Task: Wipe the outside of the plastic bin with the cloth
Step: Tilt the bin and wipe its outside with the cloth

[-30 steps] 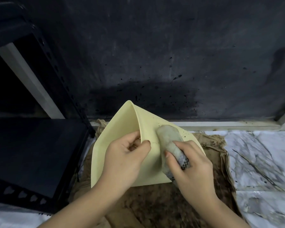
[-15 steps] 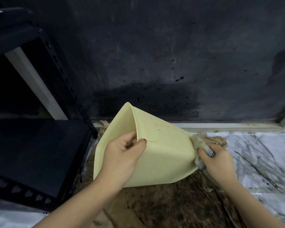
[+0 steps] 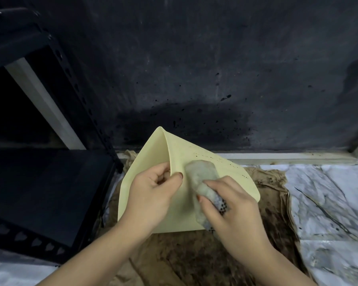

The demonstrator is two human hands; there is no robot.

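Observation:
A pale yellow plastic bin (image 3: 232,174) is tilted with one corner pointing up, low in the middle of the view. My left hand (image 3: 151,195) grips its near vertical edge, fingers curled over the rim and thumb on the outer wall. My right hand (image 3: 232,209) presses a bunched grey-white cloth with black dots (image 3: 203,178) flat against the bin's right outer wall, beside the left thumb. Small dark specks dot that wall near its upper edge.
A stained brown cloth (image 3: 194,256) lies on the floor under the bin, over white marbled sheeting (image 3: 329,193). A black metal shelf unit (image 3: 39,182) stands close on the left. A dark spattered wall (image 3: 194,69) rises right behind the bin.
My right hand has brought the cloth back from the bin's lower right corner to the wall's middle, next to my left thumb. The left hand's grip holds the same.

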